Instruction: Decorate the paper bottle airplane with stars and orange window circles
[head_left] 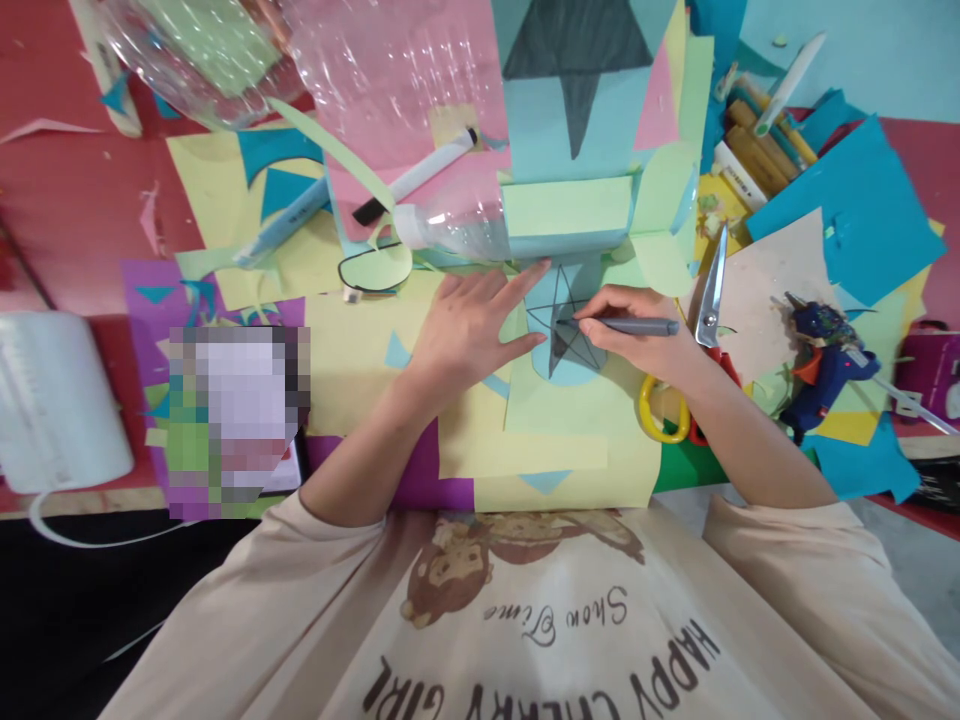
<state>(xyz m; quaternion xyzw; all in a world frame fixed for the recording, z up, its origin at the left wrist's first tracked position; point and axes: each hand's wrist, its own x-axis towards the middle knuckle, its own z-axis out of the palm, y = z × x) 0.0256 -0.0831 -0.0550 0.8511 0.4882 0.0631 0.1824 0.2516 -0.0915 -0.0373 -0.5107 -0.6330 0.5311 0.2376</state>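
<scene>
My right hand [630, 325] is closed around a dark grey marker [649, 326], its tip on a star drawn in black lines [571, 310] on light blue paper [574, 376]. Part of the star is filled in dark. Fingers spread, my left hand [480, 325] lies flat at the left edge of the drawing, thumb and index finger on the paper. Beneath is a pale green sheet [525, 405] on pale yellow paper [480, 440]. Just above the drawing a clear plastic bottle [465, 222] lies on its side, partly covered by blue and green paper.
Right of my right hand lie scissors with red and yellow handles [664, 408] and a blue glue gun [821, 390]. A capped marker [420, 175] and blue marker [285, 222] lie upper left. A blurred-out phone [296, 470] rests left, near a white appliance [60, 400].
</scene>
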